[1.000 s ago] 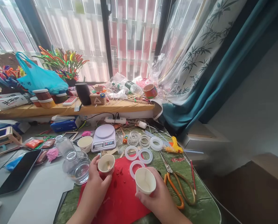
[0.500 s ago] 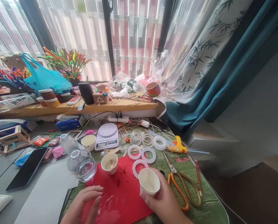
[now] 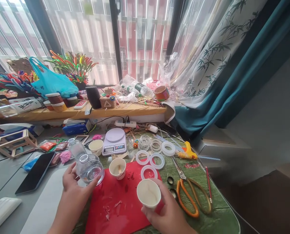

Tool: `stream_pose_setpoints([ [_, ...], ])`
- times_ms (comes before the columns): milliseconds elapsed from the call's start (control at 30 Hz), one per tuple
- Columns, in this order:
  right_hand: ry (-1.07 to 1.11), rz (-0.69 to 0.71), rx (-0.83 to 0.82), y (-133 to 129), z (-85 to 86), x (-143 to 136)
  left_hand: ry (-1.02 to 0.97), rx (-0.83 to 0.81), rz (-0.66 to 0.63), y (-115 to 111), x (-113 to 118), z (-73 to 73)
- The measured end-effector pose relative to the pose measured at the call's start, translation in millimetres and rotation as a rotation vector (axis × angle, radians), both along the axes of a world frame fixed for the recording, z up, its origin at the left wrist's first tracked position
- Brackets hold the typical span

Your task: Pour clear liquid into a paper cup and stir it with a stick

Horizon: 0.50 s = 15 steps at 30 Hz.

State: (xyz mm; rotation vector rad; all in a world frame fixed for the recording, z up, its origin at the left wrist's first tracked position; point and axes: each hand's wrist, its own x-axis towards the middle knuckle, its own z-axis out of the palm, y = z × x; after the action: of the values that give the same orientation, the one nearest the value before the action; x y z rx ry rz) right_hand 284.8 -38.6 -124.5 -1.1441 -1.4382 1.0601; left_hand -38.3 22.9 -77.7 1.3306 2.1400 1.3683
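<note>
My right hand [image 3: 163,204] is closed around a white paper cup [image 3: 148,194], tilted with its mouth toward me and a thin streak inside. My left hand [image 3: 78,187] has its thumb and fingers spread on either side of a clear, wide-bottomed bottle [image 3: 90,169]; whether they touch it I cannot tell. A second clear bottle [image 3: 76,149] stands just behind. Between the hands, a paper cup with a wooden stick [image 3: 117,169] sits on the red sheet [image 3: 125,208], which has wet drops and scraps on it. White ring molds [image 3: 148,172] lie beyond the held cup.
A kitchen scale [image 3: 115,144] and another paper cup [image 3: 95,147] stand farther back. To the right lie orange-handled scissors [image 3: 189,198], a yellow glue gun [image 3: 189,151] and a red pencil [image 3: 208,185]. A phone [image 3: 36,172] and white paper [image 3: 44,201] are on the left.
My left hand has moved left and forward from above the red sheet to the clear bottle, its fingers spreading around it. My right hand has shifted the paper cup slightly left. The view has turned slightly.
</note>
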Motion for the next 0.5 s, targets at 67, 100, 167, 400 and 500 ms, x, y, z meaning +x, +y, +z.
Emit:
stream_pose_setpoints([
  [67, 0.009, -0.009, -0.015, -2.1, -6.4, 0.4, 0.017, -0.049, -0.014, -5.5, -1.6, 0.2],
  [100, 0.017, -0.011, -0.023, -3.0, -10.1, 0.4, 0.027, -0.081, -0.008, -7.9, -2.1, 1.3],
  [167, 0.041, -0.004, -0.032, -4.8, -17.1, -0.3, 0.047, -0.133, 0.021, -11.1, -1.9, 4.6],
  [400, 0.028, 0.123, -0.086, -14.7, -23.2, -12.8, -0.047, -0.091, 0.067, -12.7, 3.9, 9.6],
  [500, -0.059, 0.19, -0.06, -16.1, -14.2, -16.0, -0.083, -0.038, 0.084, -12.7, 4.1, 8.9],
])
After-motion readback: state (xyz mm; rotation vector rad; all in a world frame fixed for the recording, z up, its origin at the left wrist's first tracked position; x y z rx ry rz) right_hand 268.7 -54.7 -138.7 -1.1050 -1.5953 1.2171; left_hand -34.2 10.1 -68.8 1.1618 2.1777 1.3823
